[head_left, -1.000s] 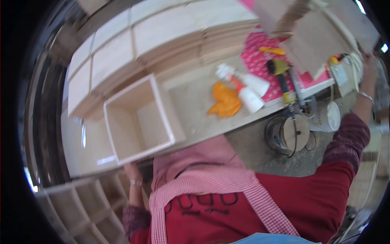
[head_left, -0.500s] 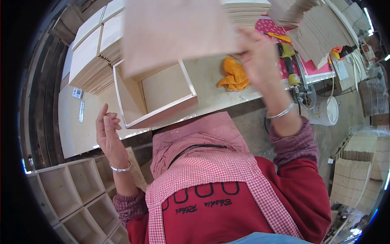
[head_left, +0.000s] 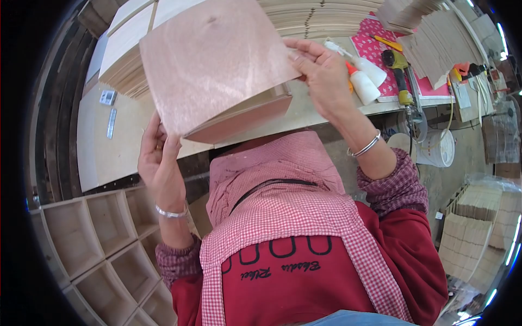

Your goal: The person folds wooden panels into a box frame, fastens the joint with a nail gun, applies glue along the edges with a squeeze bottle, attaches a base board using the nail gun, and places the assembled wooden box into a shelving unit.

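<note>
A thin square plywood panel [head_left: 217, 60] is held tilted over an open wooden box frame [head_left: 244, 120] at the table's front edge. My left hand [head_left: 159, 152] pinches the panel's near left corner between thumb and fingers. At the panel's right corner, my right hand [head_left: 323, 73] grips the edge with thumb and fingertips. The panel hides most of the box; only its front side and a bit of the right rim show.
White glue bottles [head_left: 365, 84] stand right of my right hand, on and beside a pink cloth. A yellow-green power tool [head_left: 401, 79] and a yellow cutter [head_left: 387, 42] lie farther right. Plywood stacks [head_left: 126, 70] line the back. Compartmented wooden boxes [head_left: 111, 223] sit at lower left.
The panel has come down and left over the box. My left hand, free before, now holds its near corner. The orange cloth is no longer visible, and glue bottles have come into view.
</note>
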Demonstrator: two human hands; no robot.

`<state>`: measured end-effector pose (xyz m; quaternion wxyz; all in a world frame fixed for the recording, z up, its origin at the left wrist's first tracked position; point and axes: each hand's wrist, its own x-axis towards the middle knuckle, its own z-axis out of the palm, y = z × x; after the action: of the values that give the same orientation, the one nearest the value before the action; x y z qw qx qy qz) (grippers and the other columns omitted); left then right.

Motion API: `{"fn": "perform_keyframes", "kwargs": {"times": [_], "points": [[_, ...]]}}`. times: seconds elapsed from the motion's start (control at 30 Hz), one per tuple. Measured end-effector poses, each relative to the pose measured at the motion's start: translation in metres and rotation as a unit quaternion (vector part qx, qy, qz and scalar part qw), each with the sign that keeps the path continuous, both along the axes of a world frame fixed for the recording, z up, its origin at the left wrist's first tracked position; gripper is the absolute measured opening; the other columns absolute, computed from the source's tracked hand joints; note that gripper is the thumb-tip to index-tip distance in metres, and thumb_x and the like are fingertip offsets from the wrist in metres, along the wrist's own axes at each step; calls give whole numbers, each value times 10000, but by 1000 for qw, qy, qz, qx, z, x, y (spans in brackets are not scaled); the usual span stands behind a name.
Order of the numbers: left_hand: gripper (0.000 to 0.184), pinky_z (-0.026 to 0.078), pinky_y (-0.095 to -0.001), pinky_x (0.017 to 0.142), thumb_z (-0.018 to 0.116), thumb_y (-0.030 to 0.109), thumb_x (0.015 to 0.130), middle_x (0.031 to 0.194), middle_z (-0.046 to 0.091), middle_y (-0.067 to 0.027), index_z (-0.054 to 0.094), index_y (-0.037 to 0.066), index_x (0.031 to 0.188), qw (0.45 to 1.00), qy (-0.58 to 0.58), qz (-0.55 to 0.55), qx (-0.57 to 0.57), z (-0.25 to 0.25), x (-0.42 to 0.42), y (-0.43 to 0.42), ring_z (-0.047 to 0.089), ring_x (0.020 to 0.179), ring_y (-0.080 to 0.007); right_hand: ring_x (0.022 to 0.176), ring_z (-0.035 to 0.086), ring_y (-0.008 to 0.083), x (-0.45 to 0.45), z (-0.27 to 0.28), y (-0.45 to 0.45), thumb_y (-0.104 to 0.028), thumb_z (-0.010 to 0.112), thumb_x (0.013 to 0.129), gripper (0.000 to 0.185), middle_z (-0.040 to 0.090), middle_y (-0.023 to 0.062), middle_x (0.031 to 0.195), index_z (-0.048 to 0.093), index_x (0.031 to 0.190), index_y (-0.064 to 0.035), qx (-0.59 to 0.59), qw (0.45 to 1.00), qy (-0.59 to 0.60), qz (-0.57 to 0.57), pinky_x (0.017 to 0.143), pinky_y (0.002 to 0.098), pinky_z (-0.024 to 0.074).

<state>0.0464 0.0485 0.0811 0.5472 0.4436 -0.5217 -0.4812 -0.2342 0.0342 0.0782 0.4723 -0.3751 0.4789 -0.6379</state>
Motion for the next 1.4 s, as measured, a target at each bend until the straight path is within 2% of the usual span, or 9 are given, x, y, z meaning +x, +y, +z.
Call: {"fn": "perform_keyframes", "kwargs": {"times": [0.07,0.13,0.23,0.43,0.57,0.73,0.97,1.13,1.4], "points": [[485,431,-222,787,628,32,883,1066,552,-79,507,7,1352,998,-56,16,-4,-13,4,-6,518,849,-141,812,577,79,-4,0,-1,30,565,888,298,660,78,1041,622,1180,11,9,1000,7,6,726,171,489],[441,439,-240,770,672,126,887,1002,535,-58,571,47,1309,977,-169,11,-127,-25,11,-13,507,830,-146,864,557,81,-8,-5,-1,17,589,881,284,654,76,1052,643,1160,6,-40,997,66,-10,774,174,467],[407,439,-243,753,668,159,895,972,519,-46,599,71,1286,952,-235,34,-192,-35,9,-9,500,840,-144,879,535,81,-11,-16,6,15,605,873,281,643,56,1009,658,1149,-1,-24,995,97,-3,802,173,447],[390,449,-250,730,659,140,897,1041,534,-81,604,51,1273,928,-306,55,-205,-56,15,2,506,894,-156,845,522,85,-7,-33,18,1,631,869,288,605,27,933,659,1155,-3,-6,990,141,7,779,171,444],[387,450,-236,695,656,139,899,1069,557,-99,603,40,1269,921,-305,62,-233,-64,12,1,526,886,-156,837,518,82,-7,-40,17,-10,639,870,277,604,34,942,665,1146,-5,6,988,153,6,766,167,445],[342,466,-226,670,658,126,897,1019,615,-102,627,17,1220,919,-318,79,-218,-62,11,0,567,798,-148,815,514,81,-10,-46,13,-34,628,893,267,605,37,935,657,1156,-1,8,983,181,12,724,172,458],[304,489,-248,693,662,119,892,1019,637,-111,645,10,1175,929,-280,92,-224,-65,8,2,607,850,-169,782,569,107,-13,-40,36,-49,596,920,267,634,77,920,612,1175,27,30,984,174,7,712,200,497],[269,492,-251,691,673,118,883,988,647,-110,663,-2,1124,915,-304,108,-241,-65,9,1,608,829,-169,769,599,112,-10,-45,55,-46,603,912,192,644,74,906,634,1090,19,-31,935,353,3,677,203,498],[253,466,-235,634,685,102,873,936,654,-98,673,-9,1099,920,-289,107,-241,-67,11,-4,579,742,-145,685,538,107,-10,-40,53,-13,632,869,141,628,54,857,668,1003,13,-90,890,446,-22,593,204,426]]}}
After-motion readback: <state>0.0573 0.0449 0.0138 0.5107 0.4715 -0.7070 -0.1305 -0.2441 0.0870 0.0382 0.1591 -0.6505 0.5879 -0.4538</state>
